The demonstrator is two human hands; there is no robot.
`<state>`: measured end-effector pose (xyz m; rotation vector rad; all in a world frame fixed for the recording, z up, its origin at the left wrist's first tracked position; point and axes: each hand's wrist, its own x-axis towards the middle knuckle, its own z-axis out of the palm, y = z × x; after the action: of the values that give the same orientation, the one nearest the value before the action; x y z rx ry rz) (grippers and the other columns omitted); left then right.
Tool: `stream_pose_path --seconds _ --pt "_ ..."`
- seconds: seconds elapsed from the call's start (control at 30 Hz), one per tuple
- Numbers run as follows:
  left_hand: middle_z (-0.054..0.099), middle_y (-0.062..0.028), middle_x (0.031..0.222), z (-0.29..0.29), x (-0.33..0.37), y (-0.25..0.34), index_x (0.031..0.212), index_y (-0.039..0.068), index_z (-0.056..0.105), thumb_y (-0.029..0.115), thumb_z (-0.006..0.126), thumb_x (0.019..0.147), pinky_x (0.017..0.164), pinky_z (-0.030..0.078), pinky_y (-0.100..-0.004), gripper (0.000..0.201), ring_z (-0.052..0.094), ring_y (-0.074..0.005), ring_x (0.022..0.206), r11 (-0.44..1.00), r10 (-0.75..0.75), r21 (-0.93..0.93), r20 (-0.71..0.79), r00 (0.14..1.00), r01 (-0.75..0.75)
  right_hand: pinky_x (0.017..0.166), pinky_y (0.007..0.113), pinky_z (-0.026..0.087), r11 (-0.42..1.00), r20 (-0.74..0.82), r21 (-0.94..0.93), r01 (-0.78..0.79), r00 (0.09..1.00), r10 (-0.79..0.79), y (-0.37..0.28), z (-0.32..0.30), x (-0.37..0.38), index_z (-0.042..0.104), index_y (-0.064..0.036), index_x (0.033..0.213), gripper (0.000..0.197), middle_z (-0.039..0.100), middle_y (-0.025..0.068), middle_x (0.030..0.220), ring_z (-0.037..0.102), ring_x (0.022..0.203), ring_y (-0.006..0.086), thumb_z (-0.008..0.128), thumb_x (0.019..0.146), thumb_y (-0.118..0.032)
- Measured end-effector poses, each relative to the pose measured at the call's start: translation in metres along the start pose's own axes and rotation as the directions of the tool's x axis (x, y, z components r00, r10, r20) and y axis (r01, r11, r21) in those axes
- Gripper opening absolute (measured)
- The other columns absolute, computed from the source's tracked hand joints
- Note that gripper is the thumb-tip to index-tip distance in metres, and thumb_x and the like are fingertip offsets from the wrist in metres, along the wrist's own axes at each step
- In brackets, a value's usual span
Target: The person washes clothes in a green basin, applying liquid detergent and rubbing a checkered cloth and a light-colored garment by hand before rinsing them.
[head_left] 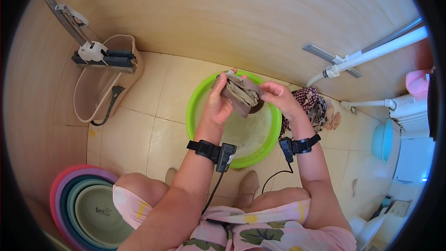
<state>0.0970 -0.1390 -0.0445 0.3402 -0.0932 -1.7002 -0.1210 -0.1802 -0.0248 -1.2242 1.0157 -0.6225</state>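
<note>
A wet grey-brown cloth (241, 94), bunched with a lighter beige layer showing in its folds, is held up between my two hands. My left hand (220, 101) is closed around its left side, thumb on top. My right hand (280, 97) pinches its right edge between thumb and fingers. Below the cloth stands a round bright green basin (191, 120) holding cloudy water (239, 135). What kind of garment the cloth is, I cannot make out. Each wrist wears a black strap with a small box and a cable.
A beige mop bucket (81, 97) with a roller mop (100, 56) stands at the far left. Nested basins (55, 190) sit at the near left. Patterned clothes (312, 107) lie on the tiles right of the green basin, under white pipes (367, 60). A blue basin (382, 140) leans at the right.
</note>
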Motion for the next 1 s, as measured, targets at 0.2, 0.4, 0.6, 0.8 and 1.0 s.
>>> stream_pose_path --seconds 0.2,0.4,0.6,0.8,1.0 --pt "0.063 -0.0141 0.106 -0.019 0.002 0.040 0.116 0.000 0.055 0.006 0.068 0.080 0.085 0.049 -0.0312 0.039 0.060 -0.0187 0.099 0.643 0.152 0.765 -0.109 0.982 -0.014 0.076 0.028 0.049 0.875 -0.286 0.449 0.181 0.957 -0.051 -0.021 -0.030 -0.003 0.062 -0.0050 0.096 0.013 0.064 0.0035 0.090 0.061 0.081 0.0137 0.061 0.087 -0.014" --pt "0.065 -0.0122 0.096 -0.046 0.012 0.064 0.110 0.000 0.059 -0.001 0.064 0.078 0.075 0.051 -0.0273 0.032 0.063 -0.0165 0.087 0.142 0.525 0.989 -0.038 0.850 -0.044 0.077 0.032 0.050 0.813 -0.403 0.515 0.272 0.914 -0.051 -0.042 -0.046 -0.019 0.062 -0.0058 0.095 0.013 0.064 0.0055 0.091 0.062 0.084 0.0168 0.061 0.087 -0.016" --pt "0.064 -0.0093 0.094 -0.010 0.003 0.057 0.107 0.001 0.059 0.004 0.057 0.083 0.074 0.051 -0.0278 0.024 0.062 -0.0167 0.083 0.619 0.339 0.785 -0.229 0.912 -0.033 0.076 0.031 0.050 0.817 -0.366 0.532 0.224 0.930 -0.017 -0.037 -0.048 -0.019 0.062 -0.0062 0.095 0.013 0.064 0.0043 0.091 0.062 0.083 0.0158 0.062 0.087 -0.016" --pt "0.065 -0.0081 0.092 0.000 -0.002 0.041 0.107 0.001 0.060 0.011 0.056 0.085 0.073 0.052 -0.0301 0.025 0.062 -0.0168 0.081 0.695 0.033 0.701 -0.248 0.968 0.157 0.075 0.031 0.050 0.845 -0.361 0.521 0.117 0.928 0.094 -0.021 -0.040 -0.007 0.062 -0.0074 0.091 0.009 0.064 0.0025 0.089 0.061 0.084 0.0145 0.062 0.087 -0.016" --pt "0.064 -0.0077 0.101 0.015 -0.006 0.034 0.111 0.002 0.059 0.026 0.061 0.089 0.074 0.051 -0.0316 0.033 0.063 -0.0185 0.084 0.922 -0.121 0.355 -0.109 0.987 0.152 0.075 0.030 0.048 0.535 -0.238 -0.844 -0.012 0.904 -0.355 -0.003 -0.011 0.000 0.062 -0.0055 0.094 0.009 0.061 -0.0008 0.084 0.057 0.086 0.0104 0.058 0.087 -0.009"
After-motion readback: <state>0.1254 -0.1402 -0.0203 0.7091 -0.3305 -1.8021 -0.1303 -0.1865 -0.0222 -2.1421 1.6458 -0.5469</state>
